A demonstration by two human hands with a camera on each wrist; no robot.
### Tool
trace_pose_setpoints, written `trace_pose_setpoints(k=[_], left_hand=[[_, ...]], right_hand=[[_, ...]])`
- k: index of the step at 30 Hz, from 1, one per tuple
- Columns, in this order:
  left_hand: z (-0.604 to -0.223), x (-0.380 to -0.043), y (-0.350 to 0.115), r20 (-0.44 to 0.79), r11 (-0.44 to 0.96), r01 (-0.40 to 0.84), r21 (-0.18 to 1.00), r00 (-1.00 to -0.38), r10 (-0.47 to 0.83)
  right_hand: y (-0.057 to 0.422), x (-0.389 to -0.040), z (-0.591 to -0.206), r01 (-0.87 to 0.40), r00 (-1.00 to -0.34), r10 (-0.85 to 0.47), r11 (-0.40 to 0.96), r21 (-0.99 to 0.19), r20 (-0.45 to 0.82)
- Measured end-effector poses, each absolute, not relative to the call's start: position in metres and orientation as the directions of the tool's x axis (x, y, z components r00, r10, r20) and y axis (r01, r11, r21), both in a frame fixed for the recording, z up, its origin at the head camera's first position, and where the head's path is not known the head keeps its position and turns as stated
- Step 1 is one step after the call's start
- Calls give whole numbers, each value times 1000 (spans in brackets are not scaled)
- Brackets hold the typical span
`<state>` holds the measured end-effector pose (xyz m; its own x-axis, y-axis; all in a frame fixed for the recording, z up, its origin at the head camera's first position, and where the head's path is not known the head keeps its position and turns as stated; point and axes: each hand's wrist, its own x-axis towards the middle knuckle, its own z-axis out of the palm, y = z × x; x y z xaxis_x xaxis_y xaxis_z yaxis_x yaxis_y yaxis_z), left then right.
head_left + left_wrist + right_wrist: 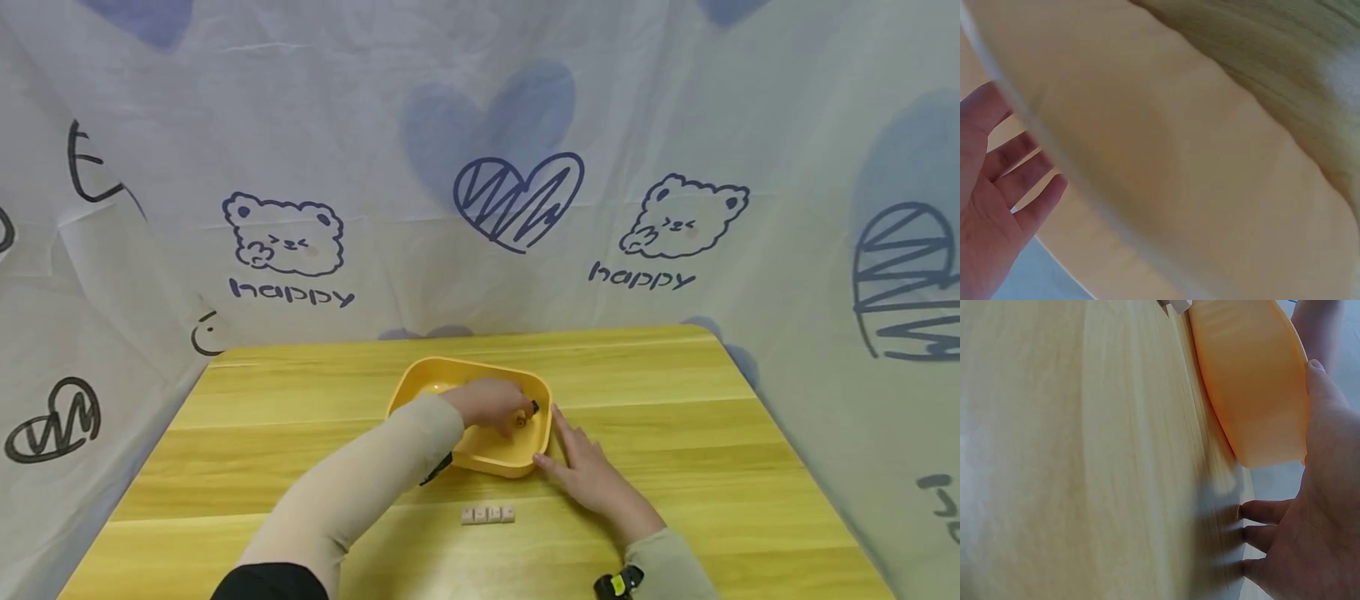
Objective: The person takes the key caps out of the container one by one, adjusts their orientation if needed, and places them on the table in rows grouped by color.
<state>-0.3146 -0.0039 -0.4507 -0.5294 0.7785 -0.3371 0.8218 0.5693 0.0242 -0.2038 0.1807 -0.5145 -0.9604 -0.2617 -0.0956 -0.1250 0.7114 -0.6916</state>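
At the right end of the yellow basin: left hand inside, right hand at the rim

The yellow basin (pixel 491 457) stands on the wood-grain table (pixel 675 417), toward its far side. The left hand (pixel 495 402) reaches over the near rim, its fingers directed down into the basin's right part. A small black piece (pixel 535 407) and a small brown piece (pixel 521 419) lie close to its fingertips. Whether the fingers pinch either one cannot be told; the tips are partly hidden in the head and left wrist views.

The right hand (pixel 588 475) is spread at the basin's right end, digits apart. Its thumb touches the rim; the other fingers extend beside the basin.

On the near side of the basin, four pale keycaps (pixel 488 515) sit in a straight row. Beyond the table hangs a printed cloth (pixel 360 125).
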Motion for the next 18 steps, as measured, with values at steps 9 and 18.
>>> trace_pose_setpoints(k=[9,18], left_hand=[[-458,-306,-2,-343,561,827,25,-520,782],[-459,-304,-5,-342,576,816,42,-530,776]], right_hand=[[180,-202,-514,-123,-961,-259,711,-692,-95],[181,-200,-511,-128,-960,-263,710,-692,-92]])
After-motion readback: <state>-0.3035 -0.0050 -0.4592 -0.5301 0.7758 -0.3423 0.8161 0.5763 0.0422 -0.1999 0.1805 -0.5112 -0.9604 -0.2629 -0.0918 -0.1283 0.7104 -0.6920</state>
